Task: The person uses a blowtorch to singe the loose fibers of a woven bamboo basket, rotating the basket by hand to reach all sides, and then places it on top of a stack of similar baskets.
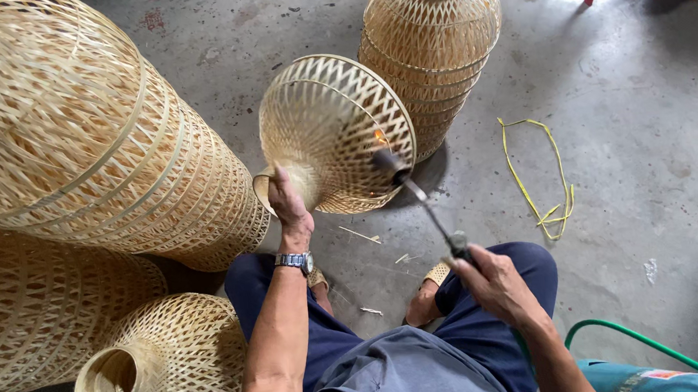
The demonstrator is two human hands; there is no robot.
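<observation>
My left hand (pixel 290 207) grips the narrow neck of a woven bamboo lampshade (pixel 330 132) and holds it up on its side, its wide mouth turned to the right. My right hand (pixel 493 282) holds a thin metal gas torch (pixel 425 207) by its handle. The torch tip points into the shade's rim, where a small orange flame (pixel 380 139) shows against the weave. A metal watch sits on my left wrist.
Stacks of woven bamboo shades lie at the left (pixel 75 141) and lower left (pixel 164 364), and one stack stands behind (pixel 432 43). A yellow strap (pixel 540 174) lies on the concrete floor. A green hose (pixel 646 347) curves at the lower right.
</observation>
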